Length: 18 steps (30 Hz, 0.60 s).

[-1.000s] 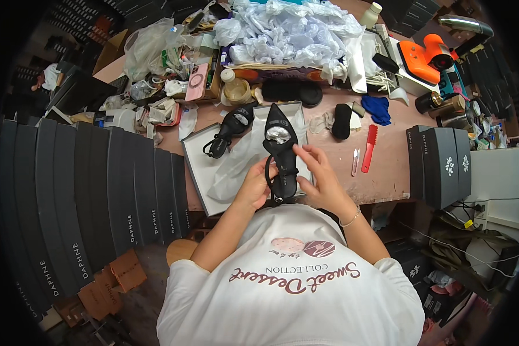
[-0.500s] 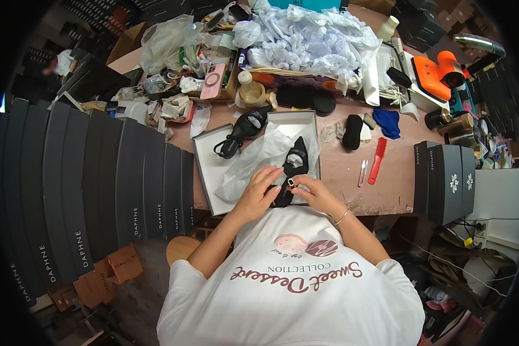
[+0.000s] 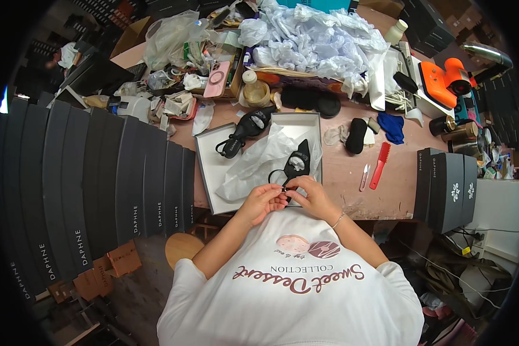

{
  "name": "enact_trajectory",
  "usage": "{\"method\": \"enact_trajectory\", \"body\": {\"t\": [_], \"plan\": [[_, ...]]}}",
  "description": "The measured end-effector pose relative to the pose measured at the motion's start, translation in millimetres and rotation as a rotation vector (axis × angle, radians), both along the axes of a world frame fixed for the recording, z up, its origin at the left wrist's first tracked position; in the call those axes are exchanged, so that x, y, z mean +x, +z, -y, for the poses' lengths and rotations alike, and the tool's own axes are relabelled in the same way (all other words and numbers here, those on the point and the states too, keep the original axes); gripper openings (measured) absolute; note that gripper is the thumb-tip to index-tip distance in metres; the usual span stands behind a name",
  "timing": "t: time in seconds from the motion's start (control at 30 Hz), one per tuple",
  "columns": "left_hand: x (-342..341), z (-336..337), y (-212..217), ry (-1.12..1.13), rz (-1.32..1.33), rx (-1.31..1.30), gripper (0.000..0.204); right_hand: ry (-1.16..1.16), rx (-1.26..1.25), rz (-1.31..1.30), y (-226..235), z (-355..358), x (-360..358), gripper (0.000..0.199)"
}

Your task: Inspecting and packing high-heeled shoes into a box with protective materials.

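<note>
A black pointed sandal with white stuffing in its toe lies in front of me over an open shoe box. Its thin ankle strap arches up in a loop beside the toe part. My left hand and my right hand meet over the heel end, both with fingertips closed on the strap near its small buckle, which the fingers partly hide. The matching black sandal rests at the upper left, across the grey-edged box tray. White tissue paper lies between the sandals.
Dark shoe boxes stand in a long row at left, with more boxes at right. A red brush and a small knife lie right of the tray. Behind are a bottle, crumpled paper and a pink phone.
My left hand has come off the side of the sandal and closed its fingertips beside my right hand's. The strap now stands up in a loop. The view has shifted slightly.
</note>
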<state>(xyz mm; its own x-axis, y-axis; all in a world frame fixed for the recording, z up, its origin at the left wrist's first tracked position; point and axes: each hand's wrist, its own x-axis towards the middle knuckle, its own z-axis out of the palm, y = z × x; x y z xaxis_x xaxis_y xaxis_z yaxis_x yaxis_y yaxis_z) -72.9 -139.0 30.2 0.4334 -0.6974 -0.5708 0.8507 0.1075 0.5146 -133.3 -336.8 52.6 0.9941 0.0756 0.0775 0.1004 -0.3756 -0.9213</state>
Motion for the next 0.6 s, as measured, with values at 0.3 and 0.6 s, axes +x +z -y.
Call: {"method": "enact_trajectory", "body": {"t": [0.3,0.6], "plan": [[-11.6,8.6,-6.4,-0.021,0.039,0.059,0.017,-0.061,0.042,-0.037,-7.4,-13.2,-5.2,0.014],[2.4,33.5,1.5,-0.163,0.011,-0.058,0.024,-0.180,-0.084,0.090,1.0,2.7,-11.3,0.012]]}}
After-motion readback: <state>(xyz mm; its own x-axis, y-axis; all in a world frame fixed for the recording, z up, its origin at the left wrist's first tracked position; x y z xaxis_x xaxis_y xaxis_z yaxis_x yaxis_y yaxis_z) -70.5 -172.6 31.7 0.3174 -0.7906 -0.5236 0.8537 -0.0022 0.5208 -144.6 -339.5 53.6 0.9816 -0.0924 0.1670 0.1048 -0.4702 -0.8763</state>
